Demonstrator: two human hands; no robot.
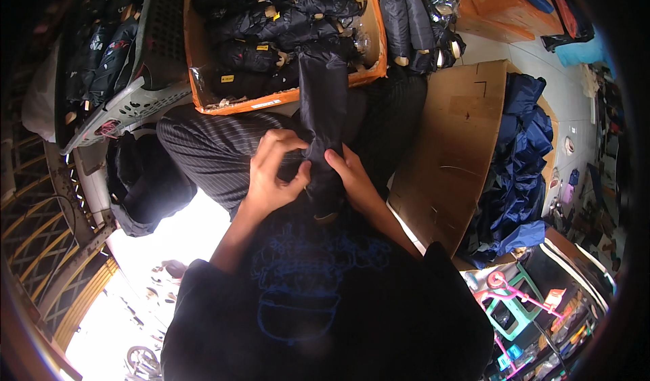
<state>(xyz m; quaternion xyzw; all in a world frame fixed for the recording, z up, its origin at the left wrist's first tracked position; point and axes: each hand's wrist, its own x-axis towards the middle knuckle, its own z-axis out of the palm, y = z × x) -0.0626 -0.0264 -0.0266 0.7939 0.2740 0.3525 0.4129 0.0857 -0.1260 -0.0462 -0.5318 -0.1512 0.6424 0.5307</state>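
A long black folded umbrella [323, 103] in thin fabric lies upright before my chest, its top end overlapping the orange-edged box. A small pale tip shows at its lower end. My right hand [353, 174] wraps round its lower part from the right, with the thumb on top of the fabric. At its left side is my left hand [276, 171], with fingers curved and thumb and forefinger apart. Those fingertips touch or nearly touch the umbrella's edge; I cannot see anything between them.
The orange-edged cardboard box [291, 99] ahead holds several black folded umbrellas. A grey plastic basket [162, 59] at left holds more. Wrapped black umbrellas [406, 22] lie beyond the box. At right, a brown cardboard box [447, 151] contains dark blue fabric [518, 158]. A green stool [518, 306] stands lower right.
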